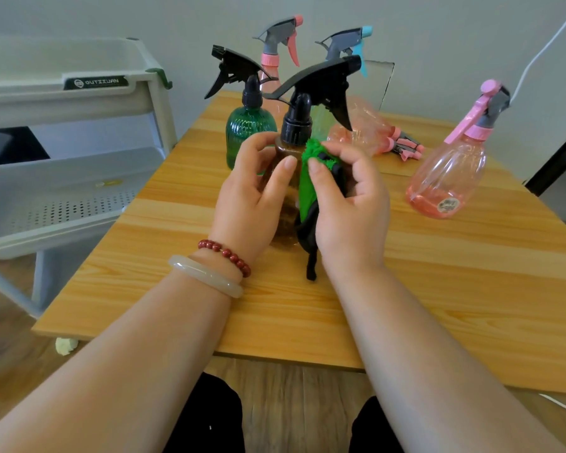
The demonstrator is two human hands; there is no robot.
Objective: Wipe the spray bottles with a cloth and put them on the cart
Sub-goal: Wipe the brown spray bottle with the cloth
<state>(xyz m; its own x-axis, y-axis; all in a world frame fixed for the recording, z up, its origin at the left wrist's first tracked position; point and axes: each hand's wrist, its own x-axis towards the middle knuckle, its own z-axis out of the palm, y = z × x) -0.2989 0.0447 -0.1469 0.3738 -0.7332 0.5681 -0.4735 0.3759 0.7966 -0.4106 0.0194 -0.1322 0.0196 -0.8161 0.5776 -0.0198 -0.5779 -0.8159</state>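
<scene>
A brown spray bottle with a black trigger head stands upright at the middle of the wooden table. My left hand grips its body from the left. My right hand holds a green and black cloth pressed against the bottle's right side. Behind stand a green bottle with a black head, a pink-headed bottle and a blue-headed bottle. A pink bottle stands at the right. Another pink bottle lies on its side. The cart is left of the table.
The grey cart has a top bin and a perforated lower shelf, close to the table's left edge. A white cable runs down the wall at the right. A dark frame stands beyond the table's right corner.
</scene>
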